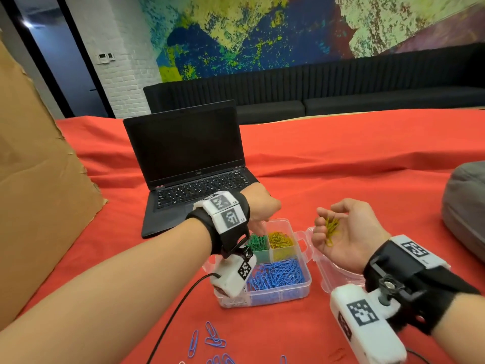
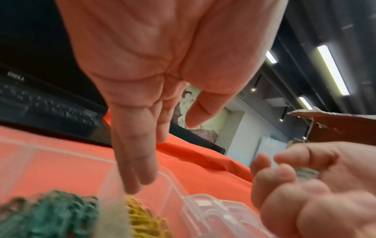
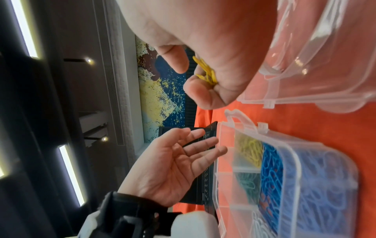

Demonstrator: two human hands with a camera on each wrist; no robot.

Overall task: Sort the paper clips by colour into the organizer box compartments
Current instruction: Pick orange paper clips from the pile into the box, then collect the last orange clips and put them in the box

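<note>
The organizer box point(image 1: 278, 290) sat open on the red cloth point(image 1: 341, 166), its clear lid point(image 1: 338, 274) folded out to the right. Green clips point(image 1: 256, 241) and yellow clips point(image 1: 280, 239) filled the two far compartments, blue clips point(image 1: 275, 275) the large near one, and a few white ones showed at the near left corner. The right hand point(image 1: 346, 232) lay palm up beside the box, fingers curled round a small bunch of yellow paper clips point(image 1: 331, 227). The left hand point(image 1: 259, 208) hovered over the far compartments, fingers straight and holding nothing.

To do the step well, the right hand would probably need to move squarely over the yellow compartment before tipping — a low, slow pour, so none spilled into the green beside it.

Loose blue clips point(image 1: 212, 340) lay on the cloth near the person. Behind the box stood an open laptop point(image 1: 189, 158), cardboard point(image 1: 39, 179) at left, a dark sofa point(image 1: 341, 95) and a painted wall point(image 1: 262, 35) beyond.
</note>
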